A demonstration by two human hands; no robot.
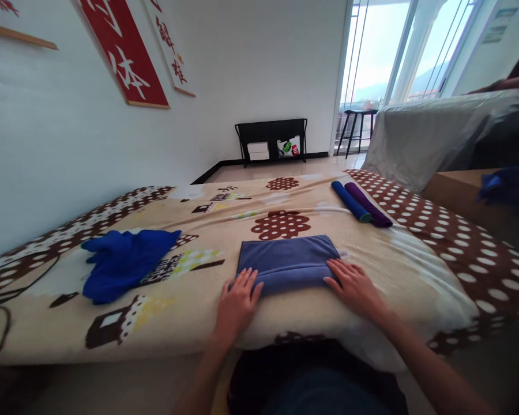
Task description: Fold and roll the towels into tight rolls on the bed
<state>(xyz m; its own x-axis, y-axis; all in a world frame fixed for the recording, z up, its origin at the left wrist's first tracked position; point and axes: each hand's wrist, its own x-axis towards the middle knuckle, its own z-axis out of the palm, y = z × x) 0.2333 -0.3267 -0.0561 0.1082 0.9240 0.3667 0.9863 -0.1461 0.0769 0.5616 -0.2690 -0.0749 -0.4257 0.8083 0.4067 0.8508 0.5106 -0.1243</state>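
Observation:
A slate-blue cloth [288,260], folded into a flat rectangle, lies on the patterned bedspread [207,230] right in front of me. My left hand [236,301] rests flat on its near left corner, fingers stretched out. My right hand [355,287] lies flat on its near right corner, fingers spread. Neither hand grips anything.
A crumpled bright blue cloth [123,261] lies to the left on the bed. A rolled blue cloth [350,202] and a rolled purple cloth [368,204] lie side by side at the far right. A covered sofa [436,135], a black shelf [271,140] and a stool [360,124] stand beyond.

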